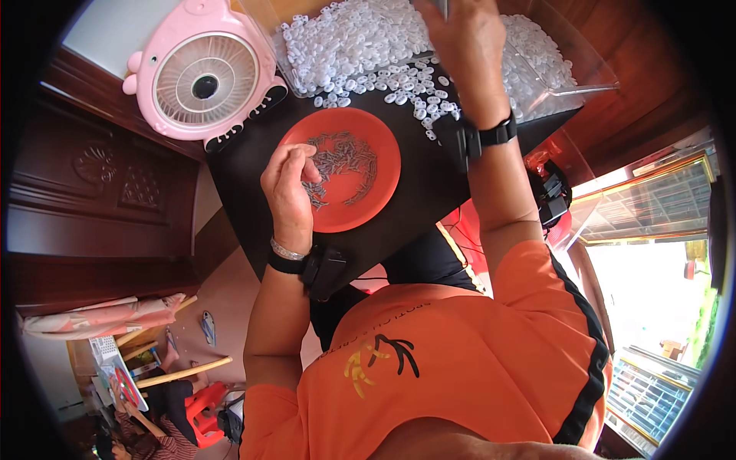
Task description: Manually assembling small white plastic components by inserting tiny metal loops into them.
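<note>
My left hand [290, 184] is over the left side of a round orange plate [387, 146]. Its fingers are curled together in a pinch, and what they hold, if anything, is hidden. Small grey metal pieces, like screws or pins [349, 157], lie scattered in the plate. My right hand [469, 54] reaches to the far edge, over the gap between two heaps of small white oval plastic pieces [356, 42]. Motion smears its fingers and the picture's top edge cuts into them, so their grip does not show. Loose white pieces [418, 88] lie on the black table below it.
A pink animal-shaped fan [203, 77] stands at the table's far left. Clear plastic bins [594, 86] hold the white pieces. Black devices are strapped to both wrists. At lower left, another person [146, 429] sits near a red stool [203, 418]. A bright window opening is at right.
</note>
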`<state>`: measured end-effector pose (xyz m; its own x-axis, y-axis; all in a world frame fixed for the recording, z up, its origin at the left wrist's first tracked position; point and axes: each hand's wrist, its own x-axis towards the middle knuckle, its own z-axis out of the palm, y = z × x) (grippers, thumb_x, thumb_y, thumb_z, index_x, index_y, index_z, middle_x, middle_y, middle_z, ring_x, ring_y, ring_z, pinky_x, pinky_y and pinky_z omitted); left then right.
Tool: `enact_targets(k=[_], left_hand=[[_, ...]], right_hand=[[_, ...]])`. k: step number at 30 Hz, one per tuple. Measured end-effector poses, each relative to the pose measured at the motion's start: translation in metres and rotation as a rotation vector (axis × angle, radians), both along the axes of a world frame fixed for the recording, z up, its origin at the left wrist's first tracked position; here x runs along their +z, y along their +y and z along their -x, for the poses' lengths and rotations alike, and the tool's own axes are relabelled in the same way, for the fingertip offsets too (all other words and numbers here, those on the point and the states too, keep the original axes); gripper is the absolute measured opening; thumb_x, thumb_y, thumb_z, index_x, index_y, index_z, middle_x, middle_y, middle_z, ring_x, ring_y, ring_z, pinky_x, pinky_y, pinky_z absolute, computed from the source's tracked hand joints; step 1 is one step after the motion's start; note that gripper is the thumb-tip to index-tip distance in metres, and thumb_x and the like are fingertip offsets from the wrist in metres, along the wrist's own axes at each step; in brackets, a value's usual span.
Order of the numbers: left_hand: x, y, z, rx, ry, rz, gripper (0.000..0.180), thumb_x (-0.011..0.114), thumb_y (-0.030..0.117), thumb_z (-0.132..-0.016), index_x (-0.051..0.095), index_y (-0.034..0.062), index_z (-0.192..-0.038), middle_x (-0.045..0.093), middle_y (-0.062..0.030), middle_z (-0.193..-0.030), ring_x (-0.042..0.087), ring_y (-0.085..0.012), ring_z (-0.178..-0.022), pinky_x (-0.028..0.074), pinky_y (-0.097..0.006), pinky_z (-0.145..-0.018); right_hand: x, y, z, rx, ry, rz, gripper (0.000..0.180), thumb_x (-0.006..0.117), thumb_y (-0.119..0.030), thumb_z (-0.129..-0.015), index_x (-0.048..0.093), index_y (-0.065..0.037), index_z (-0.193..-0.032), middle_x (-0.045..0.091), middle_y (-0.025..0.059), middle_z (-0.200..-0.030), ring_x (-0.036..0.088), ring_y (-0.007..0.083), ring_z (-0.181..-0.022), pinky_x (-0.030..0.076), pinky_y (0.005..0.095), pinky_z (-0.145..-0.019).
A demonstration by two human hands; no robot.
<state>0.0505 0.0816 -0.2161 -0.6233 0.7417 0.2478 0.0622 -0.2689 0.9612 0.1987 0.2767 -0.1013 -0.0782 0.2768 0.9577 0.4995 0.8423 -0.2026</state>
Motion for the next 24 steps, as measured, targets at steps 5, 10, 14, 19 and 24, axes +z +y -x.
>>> enact_targets(k=[5,10,14,19,24], left_hand=[[0.003,0.001,-0.001,-0.058,0.033,0.075,0.022,0.048,0.017,-0.090,0.061,-0.0008,-0.085,0.053,-0.0021,-0.065,0.048,-0.0095,-0.059,0.038,-0.022,-0.057],[0.002,0.001,0.003,-0.068,0.020,0.083,0.022,0.049,0.017,-0.090,0.061,-0.0010,-0.084,0.052,-0.0022,-0.065,0.048,-0.0097,-0.059,0.038,-0.022,-0.057],[0.004,0.000,0.004,-0.090,0.025,0.082,0.023,0.049,0.016,-0.090,0.062,-0.0013,-0.083,0.052,-0.0022,-0.065,0.048,-0.0097,-0.058,0.038,-0.022,-0.057],[0.005,0.000,0.004,-0.082,-0.016,0.072,0.020,0.051,0.012,-0.088,0.061,-0.0029,-0.081,0.052,-0.0025,-0.063,0.047,-0.0090,-0.055,0.038,-0.023,-0.056],[0.007,0.000,0.006,-0.069,-0.023,0.077,0.020,0.051,0.013,-0.088,0.061,-0.0028,-0.081,0.052,-0.0023,-0.062,0.047,-0.0090,-0.055,0.038,-0.023,-0.056]], right_hand=[[-0.031,0.029,0.006,0.149,-0.279,0.172,0.037,0.066,-0.011,-0.075,0.062,-0.007,-0.112,0.055,0.0201,-0.119,0.049,0.0335,-0.112,0.041,0.0422,-0.095],[-0.087,0.048,0.038,0.189,-0.820,0.355,0.014,0.061,-0.014,-0.069,0.070,-0.014,-0.081,0.067,0.0089,-0.079,0.064,0.0298,-0.079,0.051,0.0429,-0.068],[-0.095,0.051,0.033,0.298,-1.071,0.527,0.014,0.062,-0.014,-0.064,0.069,-0.013,-0.077,0.067,0.0100,-0.078,0.064,0.0305,-0.078,0.051,0.0416,-0.066],[-0.108,0.068,0.025,0.217,-1.031,0.418,0.010,0.060,-0.019,-0.070,0.064,-0.010,-0.075,0.063,0.0109,-0.075,0.061,0.0321,-0.077,0.048,0.0422,-0.067],[-0.109,0.075,0.017,0.158,-1.083,0.485,0.014,0.054,-0.018,-0.076,0.065,-0.011,-0.074,0.063,0.0126,-0.073,0.061,0.0340,-0.075,0.047,0.0456,-0.064]])
